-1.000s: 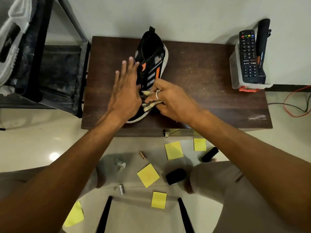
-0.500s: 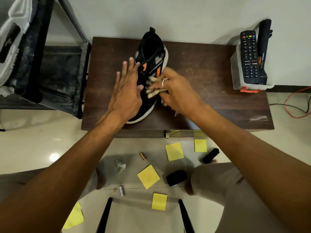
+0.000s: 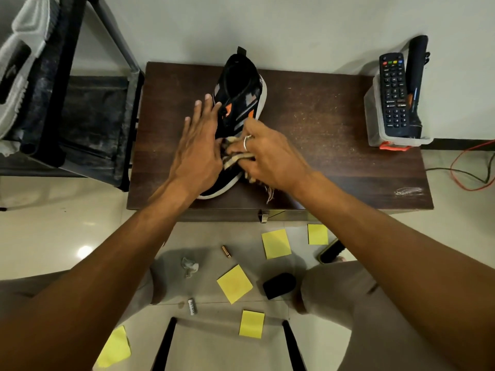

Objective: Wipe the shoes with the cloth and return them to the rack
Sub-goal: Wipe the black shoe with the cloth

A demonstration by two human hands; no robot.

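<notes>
Risk: black knit sneaker with orange and grey stripes and white sole (image 3: 238,87) could skid across dark brown wooden table (image 3: 321,135) if left hand (image 3: 195,153) eases off mid-rub.
Snag: loose fringe of beige striped cloth (image 3: 235,158) may catch laces.
Fingers: left straight, slightly spread, pressing sneaker's side; right hand (image 3: 270,159) curled, bunching cloth on forefoot.
Place: sneaker upright on table, toe toward person.

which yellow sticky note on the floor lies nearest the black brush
The rightmost sticky note, just in front of the table; the black brush lies by its lower right corner. The other four sit further left.
</notes>
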